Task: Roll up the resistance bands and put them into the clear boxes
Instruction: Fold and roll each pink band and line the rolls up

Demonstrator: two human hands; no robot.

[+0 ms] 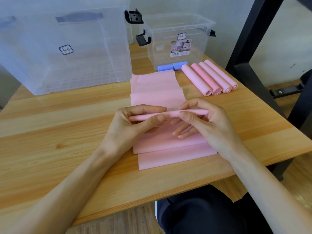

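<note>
While the pink resistance band point(158, 97) stretches lengthwise toward the small clear box point(177, 41), its thin rolled end lies crosswise, pinched by left hand point(135, 122) and right hand point(202, 119) fingers

- a wooden table point(67, 132) carried everything.
- a large clear box point(64, 48) and a small clear box point(177, 41) stood at the back.
- a pink band point(157, 92) lay flat mid-table.
- four pink rolls point(209, 78) and blue rolls point(172, 66) lay by the small box.
</note>
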